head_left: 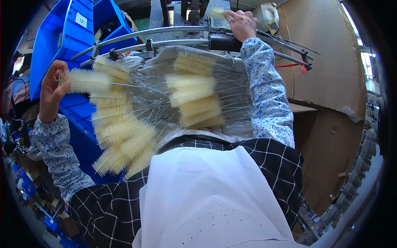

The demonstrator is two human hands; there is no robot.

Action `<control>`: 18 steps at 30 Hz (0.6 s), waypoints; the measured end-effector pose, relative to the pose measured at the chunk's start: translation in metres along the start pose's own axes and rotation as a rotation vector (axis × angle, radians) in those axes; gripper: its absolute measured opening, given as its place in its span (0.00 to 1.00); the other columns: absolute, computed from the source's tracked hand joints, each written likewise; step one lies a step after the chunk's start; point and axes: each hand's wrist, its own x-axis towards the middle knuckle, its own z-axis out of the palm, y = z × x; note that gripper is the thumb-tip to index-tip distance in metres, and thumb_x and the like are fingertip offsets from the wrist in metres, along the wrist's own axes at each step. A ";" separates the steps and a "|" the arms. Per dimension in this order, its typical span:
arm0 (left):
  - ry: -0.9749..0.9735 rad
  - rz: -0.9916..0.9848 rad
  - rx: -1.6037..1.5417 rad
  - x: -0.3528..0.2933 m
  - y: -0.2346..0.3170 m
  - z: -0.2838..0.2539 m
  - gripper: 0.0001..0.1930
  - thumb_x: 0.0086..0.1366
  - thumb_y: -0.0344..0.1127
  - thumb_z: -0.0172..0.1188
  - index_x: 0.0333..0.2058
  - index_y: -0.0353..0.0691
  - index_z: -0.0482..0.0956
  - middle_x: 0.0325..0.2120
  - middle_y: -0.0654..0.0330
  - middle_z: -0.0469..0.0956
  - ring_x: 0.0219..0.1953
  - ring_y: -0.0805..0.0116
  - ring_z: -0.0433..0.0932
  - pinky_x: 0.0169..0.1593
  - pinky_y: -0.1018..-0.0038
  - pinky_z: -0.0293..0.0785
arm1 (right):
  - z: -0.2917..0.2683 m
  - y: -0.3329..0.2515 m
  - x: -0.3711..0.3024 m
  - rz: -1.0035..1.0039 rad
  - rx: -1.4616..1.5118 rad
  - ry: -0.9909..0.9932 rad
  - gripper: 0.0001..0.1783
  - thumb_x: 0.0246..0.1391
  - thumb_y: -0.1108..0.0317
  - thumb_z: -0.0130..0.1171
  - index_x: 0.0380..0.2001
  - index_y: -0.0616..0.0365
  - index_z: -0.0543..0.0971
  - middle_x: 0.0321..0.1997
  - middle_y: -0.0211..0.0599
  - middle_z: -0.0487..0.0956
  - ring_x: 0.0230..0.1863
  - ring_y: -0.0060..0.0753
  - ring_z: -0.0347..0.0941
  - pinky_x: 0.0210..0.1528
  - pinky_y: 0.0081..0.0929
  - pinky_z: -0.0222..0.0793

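At the left, my left hand (54,87) is closed round the bristle end of a pale yellow bottle brush (89,81), its wire pointing right. Beneath it, several similar brushes (109,118) lie in a fanned row, wires towards the middle. A second pile of brushes (194,89) lies across the cloth, wires to the right. Up at the machine (192,16), my right hand (243,25) has its fingers closed at the end of another brush (216,13), whose bristles show just left of the fingers. The rest of that brush is hidden.
Two metal rails (173,42) cross in front of the machine, with a red tie (303,69) at their right end. Blue bins (62,41) stand at the left. Cardboard (326,58) walls the right side. A white jug (266,15) stands behind my right hand.
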 end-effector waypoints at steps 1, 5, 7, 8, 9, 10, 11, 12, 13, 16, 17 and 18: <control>0.002 0.037 0.003 0.003 0.000 0.002 0.17 0.49 0.33 0.52 0.40 0.40 0.64 0.26 0.70 0.61 0.27 0.84 0.58 0.30 0.86 0.55 | 0.004 0.005 0.003 0.008 -0.020 -0.015 0.16 0.49 0.64 0.47 0.42 0.34 0.72 0.37 0.23 0.71 0.44 0.29 0.62 0.46 0.34 0.54; -0.048 0.062 -0.021 0.022 0.007 0.017 0.17 0.47 0.31 0.52 0.38 0.38 0.64 0.26 0.68 0.61 0.29 0.82 0.60 0.32 0.85 0.57 | 0.024 0.014 0.017 -0.083 -0.022 0.011 0.16 0.50 0.63 0.46 0.43 0.33 0.72 0.42 0.22 0.70 0.48 0.28 0.59 0.48 0.37 0.51; -0.066 0.069 -0.013 0.029 0.010 0.027 0.17 0.47 0.31 0.53 0.38 0.37 0.64 0.26 0.68 0.61 0.29 0.82 0.60 0.33 0.85 0.57 | 0.031 0.022 0.021 -0.093 -0.045 -0.022 0.18 0.50 0.60 0.46 0.47 0.35 0.68 0.46 0.23 0.68 0.51 0.29 0.57 0.52 0.38 0.47; -0.068 0.071 -0.029 0.030 0.012 0.030 0.17 0.47 0.30 0.53 0.38 0.37 0.64 0.27 0.68 0.61 0.30 0.82 0.60 0.34 0.85 0.57 | 0.030 0.023 0.018 -0.117 -0.072 0.051 0.19 0.50 0.59 0.46 0.48 0.36 0.67 0.46 0.23 0.68 0.51 0.29 0.57 0.53 0.39 0.46; -0.079 0.081 -0.027 0.030 0.012 0.028 0.17 0.47 0.30 0.52 0.38 0.37 0.64 0.27 0.68 0.61 0.30 0.82 0.60 0.34 0.85 0.57 | 0.028 0.025 0.013 -0.140 -0.101 0.123 0.20 0.49 0.58 0.46 0.49 0.36 0.65 0.47 0.23 0.67 0.52 0.29 0.56 0.54 0.40 0.45; -0.085 0.092 -0.027 0.028 0.009 0.025 0.17 0.47 0.30 0.52 0.38 0.37 0.64 0.27 0.68 0.61 0.30 0.82 0.60 0.34 0.85 0.57 | 0.013 0.023 0.007 -0.082 -0.097 0.113 0.24 0.48 0.57 0.48 0.51 0.40 0.62 0.48 0.26 0.66 0.53 0.32 0.56 0.55 0.42 0.43; -0.091 0.101 -0.027 0.026 0.007 0.022 0.17 0.47 0.30 0.52 0.38 0.37 0.64 0.27 0.68 0.61 0.30 0.82 0.60 0.34 0.85 0.57 | 0.012 0.030 -0.001 0.021 -0.112 0.147 0.26 0.46 0.56 0.49 0.51 0.42 0.63 0.49 0.29 0.65 0.52 0.35 0.56 0.53 0.42 0.45; -0.072 0.093 -0.018 0.024 0.007 0.021 0.17 0.47 0.30 0.52 0.38 0.37 0.64 0.27 0.68 0.61 0.30 0.82 0.60 0.34 0.85 0.57 | 0.009 0.039 -0.006 0.131 -0.101 0.110 0.26 0.45 0.56 0.50 0.50 0.43 0.64 0.47 0.31 0.66 0.52 0.35 0.55 0.52 0.43 0.46; -0.061 0.082 -0.008 0.023 0.006 0.019 0.17 0.47 0.30 0.52 0.38 0.38 0.64 0.27 0.68 0.61 0.30 0.82 0.60 0.33 0.85 0.57 | 0.006 0.044 -0.013 0.247 -0.087 0.068 0.26 0.43 0.56 0.51 0.49 0.45 0.66 0.46 0.32 0.67 0.52 0.36 0.55 0.51 0.43 0.47; -0.066 0.088 0.021 0.022 0.000 0.014 0.17 0.47 0.30 0.52 0.39 0.38 0.64 0.28 0.69 0.61 0.29 0.83 0.60 0.33 0.85 0.57 | 0.013 0.055 -0.020 0.230 0.102 0.061 0.23 0.43 0.59 0.50 0.47 0.49 0.69 0.46 0.35 0.69 0.49 0.37 0.61 0.50 0.41 0.53; -0.073 0.096 0.033 0.023 0.000 0.013 0.17 0.47 0.30 0.52 0.39 0.38 0.64 0.28 0.69 0.61 0.29 0.83 0.60 0.33 0.85 0.57 | 0.020 0.059 -0.020 0.215 0.196 0.074 0.23 0.43 0.60 0.50 0.46 0.49 0.69 0.46 0.36 0.70 0.48 0.38 0.63 0.50 0.40 0.55; -0.072 0.100 0.037 0.023 0.003 0.012 0.17 0.47 0.30 0.52 0.39 0.38 0.64 0.28 0.69 0.61 0.30 0.83 0.60 0.33 0.85 0.57 | 0.027 0.062 -0.019 0.204 0.250 0.141 0.21 0.42 0.63 0.50 0.44 0.51 0.71 0.44 0.37 0.71 0.45 0.39 0.67 0.49 0.36 0.58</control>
